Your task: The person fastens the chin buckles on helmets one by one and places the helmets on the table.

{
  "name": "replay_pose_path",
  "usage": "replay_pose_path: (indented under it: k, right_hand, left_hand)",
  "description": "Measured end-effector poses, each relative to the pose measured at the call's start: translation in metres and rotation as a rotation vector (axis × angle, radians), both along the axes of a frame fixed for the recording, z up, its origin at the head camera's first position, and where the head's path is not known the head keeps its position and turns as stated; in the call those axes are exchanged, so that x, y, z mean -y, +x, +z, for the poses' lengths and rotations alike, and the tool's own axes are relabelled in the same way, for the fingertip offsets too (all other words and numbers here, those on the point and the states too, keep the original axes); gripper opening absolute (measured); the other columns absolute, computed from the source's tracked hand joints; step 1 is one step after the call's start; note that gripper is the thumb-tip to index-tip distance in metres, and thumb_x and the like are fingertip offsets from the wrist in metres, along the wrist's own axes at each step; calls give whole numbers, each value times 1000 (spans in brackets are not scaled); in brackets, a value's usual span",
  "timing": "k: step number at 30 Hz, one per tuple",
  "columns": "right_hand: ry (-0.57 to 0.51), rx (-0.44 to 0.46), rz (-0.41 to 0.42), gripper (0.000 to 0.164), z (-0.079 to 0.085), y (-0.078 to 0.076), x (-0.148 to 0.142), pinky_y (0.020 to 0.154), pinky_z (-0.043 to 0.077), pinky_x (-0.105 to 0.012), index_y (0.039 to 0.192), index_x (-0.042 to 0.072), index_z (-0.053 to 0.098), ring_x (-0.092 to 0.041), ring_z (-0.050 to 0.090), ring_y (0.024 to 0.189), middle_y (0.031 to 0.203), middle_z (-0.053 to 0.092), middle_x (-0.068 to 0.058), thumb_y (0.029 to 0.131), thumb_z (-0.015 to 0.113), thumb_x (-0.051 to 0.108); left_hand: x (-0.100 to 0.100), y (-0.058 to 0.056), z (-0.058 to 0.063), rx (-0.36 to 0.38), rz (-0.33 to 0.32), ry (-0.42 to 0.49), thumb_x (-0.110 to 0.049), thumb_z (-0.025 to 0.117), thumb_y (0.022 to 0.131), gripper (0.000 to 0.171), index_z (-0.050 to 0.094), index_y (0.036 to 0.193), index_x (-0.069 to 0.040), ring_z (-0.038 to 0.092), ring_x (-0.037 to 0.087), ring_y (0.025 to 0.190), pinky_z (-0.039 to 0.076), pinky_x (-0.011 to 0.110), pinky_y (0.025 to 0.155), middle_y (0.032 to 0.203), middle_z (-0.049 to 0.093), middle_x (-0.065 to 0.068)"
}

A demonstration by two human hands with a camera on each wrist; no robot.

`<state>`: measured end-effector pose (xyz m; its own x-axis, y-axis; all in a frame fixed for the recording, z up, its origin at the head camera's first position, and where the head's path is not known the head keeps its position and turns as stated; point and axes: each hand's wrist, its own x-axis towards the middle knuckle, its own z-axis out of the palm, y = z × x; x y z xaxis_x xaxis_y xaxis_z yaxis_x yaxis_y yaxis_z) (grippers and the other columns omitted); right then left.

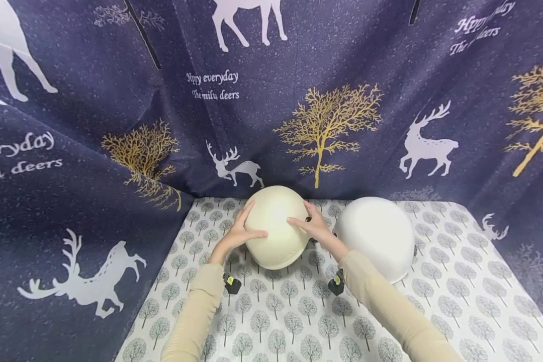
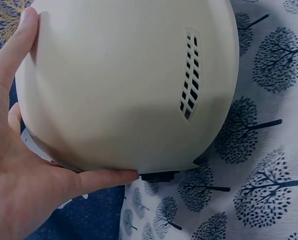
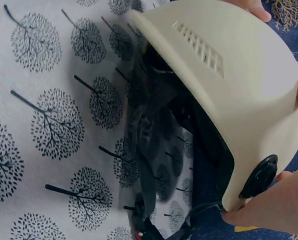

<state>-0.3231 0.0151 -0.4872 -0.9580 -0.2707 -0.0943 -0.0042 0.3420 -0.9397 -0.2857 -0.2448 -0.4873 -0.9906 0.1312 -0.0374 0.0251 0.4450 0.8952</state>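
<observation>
A cream helmet [image 1: 276, 226] is held between both hands near the back of the table. My left hand [image 1: 241, 234] grips one side of its shell, thumb stretched along the lower edge in the left wrist view. On the opposite side my right hand [image 1: 315, 226] grips it beside a round black pivot [image 3: 259, 176]. Slotted vents [image 2: 190, 75] show in the shell. In the right wrist view the helmet is tilted, exposing a dark interior, a clear visor [image 3: 166, 150] and a black strap [image 3: 147, 192] hanging below. The right fingertips are partly cut off in that view.
A white helmet [image 1: 375, 239] sits on the table to the right, close to the right forearm. A tree-patterned cloth [image 1: 276, 322] covers the table. Behind and at the sides hangs a dark blue curtain [image 1: 262, 136] with deer and trees.
</observation>
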Motion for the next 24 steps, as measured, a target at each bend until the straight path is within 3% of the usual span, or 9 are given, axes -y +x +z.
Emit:
replay_pose_path:
  k: [5,10,17,24]
  right_hand:
    - [66,-7,-9,96,1,-3,3,118,21,-62,157,19,17,-42,11,149,163,5,-19,83,72,44]
    - [82,-3,12,98,-3,-5,2,118,23,-61,158,23,12,-42,13,150,164,6,-18,84,71,46]
    - [73,-24,28,100,-8,-3,2,119,19,-61,159,17,7,-43,11,150,164,4,-20,85,70,44]
    - [55,18,43,103,-13,-1,-2,119,20,-61,159,19,5,-44,16,149,164,8,-18,84,71,45]
  left_hand:
    - [-2,-1,1,-9,-14,-12,-28,84,75,109,12,156,-41,19,46,147,19,67,116,161,10,15]
    - [-4,0,-3,-33,8,-13,-25,86,73,111,14,156,-39,18,46,147,19,67,116,162,9,15]
    - [-12,5,-6,17,28,-75,-31,87,71,116,8,156,-42,0,50,149,14,72,113,162,-13,21]
    - [-16,7,-7,10,21,-148,-33,89,67,118,11,154,-47,5,55,146,20,74,110,162,-12,22]
